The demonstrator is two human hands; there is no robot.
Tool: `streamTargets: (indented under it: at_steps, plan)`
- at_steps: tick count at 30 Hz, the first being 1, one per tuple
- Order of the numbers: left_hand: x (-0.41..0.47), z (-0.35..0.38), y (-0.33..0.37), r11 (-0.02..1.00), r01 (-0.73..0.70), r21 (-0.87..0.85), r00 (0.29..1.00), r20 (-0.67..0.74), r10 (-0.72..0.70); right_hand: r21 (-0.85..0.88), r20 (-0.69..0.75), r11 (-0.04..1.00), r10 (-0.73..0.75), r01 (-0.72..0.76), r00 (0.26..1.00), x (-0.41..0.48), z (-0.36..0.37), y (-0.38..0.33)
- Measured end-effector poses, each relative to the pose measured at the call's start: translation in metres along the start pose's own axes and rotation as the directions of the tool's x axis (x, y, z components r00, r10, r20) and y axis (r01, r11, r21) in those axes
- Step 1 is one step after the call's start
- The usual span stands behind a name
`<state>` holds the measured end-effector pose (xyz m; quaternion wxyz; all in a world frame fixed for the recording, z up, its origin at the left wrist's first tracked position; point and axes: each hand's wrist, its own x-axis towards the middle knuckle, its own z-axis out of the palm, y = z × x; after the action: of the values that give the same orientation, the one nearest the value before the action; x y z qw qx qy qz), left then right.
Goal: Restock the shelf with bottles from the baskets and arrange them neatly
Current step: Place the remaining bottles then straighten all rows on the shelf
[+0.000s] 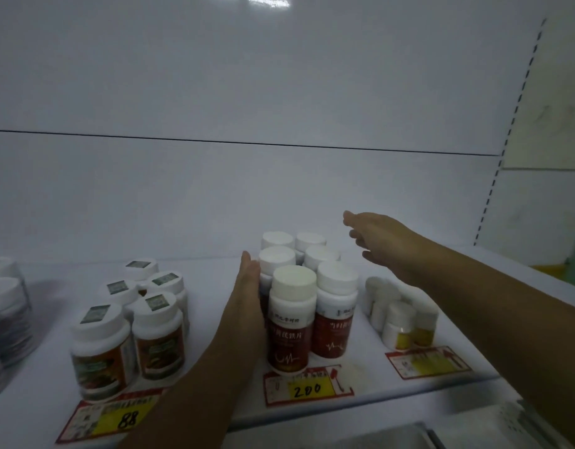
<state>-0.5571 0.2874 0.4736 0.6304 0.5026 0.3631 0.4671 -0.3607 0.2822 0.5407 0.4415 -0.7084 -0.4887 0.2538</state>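
Several red-labelled bottles with white caps (292, 315) stand in two rows on the white shelf (215, 273), behind a tag marked 200. My left hand (245, 296) lies flat, fingers straight, against the left side of that block. My right hand (377, 241) hovers open above and to the right of the rows, touching nothing. Left of them stands a group of wider bottles with brown labels (130, 319). To the right sits a cluster of small white bottles with yellow labels (399, 315).
Dark-labelled jars (7, 309) stand at the far left. Price tags line the shelf's front edge, one marked 88 (117, 419). The white back panel (247, 189) rises behind. A slotted upright (506, 140) marks the right end. A grey basket edge (409, 435) shows below.
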Motion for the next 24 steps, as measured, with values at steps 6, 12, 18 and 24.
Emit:
streamTargets:
  at_steps: [6, 12, 18, 24]
  plan:
    - [-0.021, -0.002, 0.027, 0.902, -0.214, 0.375, 0.958, -0.1, 0.269, -0.054, -0.012, 0.974, -0.22, 0.219, 0.975, -0.04, -0.01, -0.024]
    - [-0.048, -0.021, 0.079, 0.457, -0.343, 0.821, 0.907, 0.163, 0.387, 0.013, 0.073, 0.941, -0.338, 0.338, 0.938, -0.078, -0.002, -0.048]
    - [-0.093, -0.061, 0.099, 0.394, -0.225, 0.891, 0.93, 0.076, 0.36, 0.104, 0.13, 0.916, -0.398, 0.387, 0.908, -0.109, 0.029, -0.06]
    - [-0.108, -0.1, 0.092, 0.438, -0.163, 0.884, 0.941, 0.006, 0.338, 0.08, 0.163, 0.89, -0.457, 0.45, 0.874, -0.133, 0.072, -0.068]
